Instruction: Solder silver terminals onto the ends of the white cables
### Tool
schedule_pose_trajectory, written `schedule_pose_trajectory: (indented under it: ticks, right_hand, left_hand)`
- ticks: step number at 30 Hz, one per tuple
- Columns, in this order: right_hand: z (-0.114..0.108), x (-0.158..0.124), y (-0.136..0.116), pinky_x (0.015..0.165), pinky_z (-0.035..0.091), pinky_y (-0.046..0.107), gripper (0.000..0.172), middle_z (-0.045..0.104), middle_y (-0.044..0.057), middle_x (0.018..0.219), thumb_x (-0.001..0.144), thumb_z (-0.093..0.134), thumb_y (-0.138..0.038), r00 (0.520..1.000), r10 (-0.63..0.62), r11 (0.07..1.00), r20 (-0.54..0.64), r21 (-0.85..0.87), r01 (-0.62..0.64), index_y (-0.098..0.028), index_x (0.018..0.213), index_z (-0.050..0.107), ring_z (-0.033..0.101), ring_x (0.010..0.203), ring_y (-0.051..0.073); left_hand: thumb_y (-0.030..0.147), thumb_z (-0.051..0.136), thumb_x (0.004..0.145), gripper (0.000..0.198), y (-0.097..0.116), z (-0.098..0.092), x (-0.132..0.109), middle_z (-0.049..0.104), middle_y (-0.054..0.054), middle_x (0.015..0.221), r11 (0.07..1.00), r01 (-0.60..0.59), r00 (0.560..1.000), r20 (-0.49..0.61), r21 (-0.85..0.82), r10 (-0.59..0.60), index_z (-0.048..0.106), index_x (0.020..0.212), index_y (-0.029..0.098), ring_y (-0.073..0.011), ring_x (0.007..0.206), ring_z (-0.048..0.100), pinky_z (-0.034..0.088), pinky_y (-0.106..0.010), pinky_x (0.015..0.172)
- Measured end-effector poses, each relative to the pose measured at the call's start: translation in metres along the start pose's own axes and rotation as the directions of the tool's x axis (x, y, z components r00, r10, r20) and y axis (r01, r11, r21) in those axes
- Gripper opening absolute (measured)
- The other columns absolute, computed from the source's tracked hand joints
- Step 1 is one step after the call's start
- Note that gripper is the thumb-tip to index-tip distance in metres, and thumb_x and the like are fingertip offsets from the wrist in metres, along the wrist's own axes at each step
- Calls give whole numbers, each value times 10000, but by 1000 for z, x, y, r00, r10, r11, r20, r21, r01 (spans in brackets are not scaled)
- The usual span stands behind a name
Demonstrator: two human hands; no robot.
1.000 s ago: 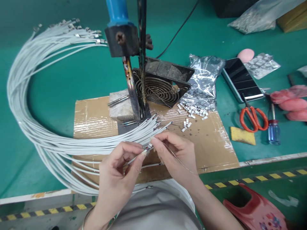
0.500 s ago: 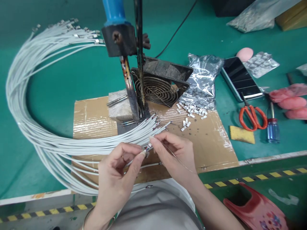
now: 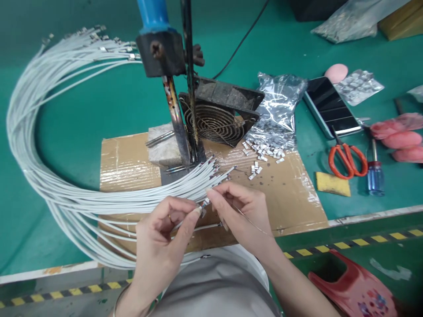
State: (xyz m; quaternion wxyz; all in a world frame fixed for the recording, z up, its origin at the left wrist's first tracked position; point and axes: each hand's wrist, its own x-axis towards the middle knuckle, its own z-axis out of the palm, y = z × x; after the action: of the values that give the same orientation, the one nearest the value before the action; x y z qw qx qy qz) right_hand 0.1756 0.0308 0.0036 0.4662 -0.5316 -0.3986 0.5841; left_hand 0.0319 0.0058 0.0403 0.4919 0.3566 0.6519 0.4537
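My left hand pinches the end of a white cable between thumb and forefinger, where thin coloured wires come out. At those wires sits a small white-and-metal connector, its far side pinched by the fingertips of my right hand. A thin silvery wire, looking like solder, runs from under my right fingers across the palm towards the wrist. Just beyond both hands lies a thick bundle of white cables, stripped ends facing right. The soldering iron hangs tip-down from its stand behind the bundle.
A dusty fan leans behind the iron, on cardboard. Loose connectors spill from a clear bag. To the right are a phone, orange-handled scissors, a yellow sponge and a screwdriver.
Both hands keep their pinch on the cable end and connector, with only a tiny shift of the fingers. The whole view has moved slightly.
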Motion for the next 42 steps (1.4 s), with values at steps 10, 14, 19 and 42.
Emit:
schedule_pose_trajectory:
  ticks: [10,14,19,42]
  right_hand:
    - [4,4,-7,378,273,174,493,488,-81,457,846,962,-461,995,85,990,52,106,-90,-189,588,641,391,394,48]
    - [-7,1,-2,380,381,154,415,616,-37,536,876,929,-538,995,92,979,-35,184,-84,-179,719,794,505,423,69]
    - [-43,6,-2,434,569,231,586,792,82,716,1004,692,-709,987,-35,959,-160,271,78,-177,881,906,710,579,173]
    - [-21,-22,14,441,548,173,195,783,27,754,980,844,-396,999,29,996,13,86,-30,-214,936,900,648,509,96]
  left_hand:
    - [117,817,848,131,-2,-3,0,789,25,776,1000,-17,1000,15,11,17,785,766,215,-102,689,692,548,-156,667]
    - [91,760,918,179,-16,-16,4,792,35,800,981,-171,967,205,91,149,776,818,237,-101,694,701,543,-157,653]
    - [45,755,956,182,-43,-34,10,784,-19,957,691,-619,777,417,373,472,783,922,222,-130,801,744,581,-200,740]
    - [277,765,933,139,0,-17,10,626,37,596,980,3,964,260,198,-56,798,807,229,-138,580,543,451,-231,588]
